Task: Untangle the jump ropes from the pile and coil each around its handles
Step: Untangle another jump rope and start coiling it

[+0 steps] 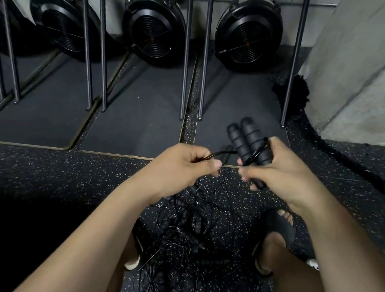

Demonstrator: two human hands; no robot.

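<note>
Right hand point(283, 172): grip closed around a pair of black ribbed foam handles point(240, 137) held side by side, their free ends pointing away from the person, with a few turns of thin black cord point(256, 154) crossing them at the thumb. Left hand point(184, 165): grip closed in a pinch on the same cord just beside the handles. A third ribbed handle point(226, 158) lies on the mat point(140, 112) between the hands. Below, between the sandalled feet point(280, 229), the pile point(190, 229) of tangled ropes rests on the speckled floor point(53, 173). Progress, as judged: one rope is freed and its coiling has only begun. No finished coil is in view, and the rest of the pile remains tangled. Background: upright metal rails point(186, 57) and round black fan housings point(154, 31). No brand, label or writing is legible.
</note>
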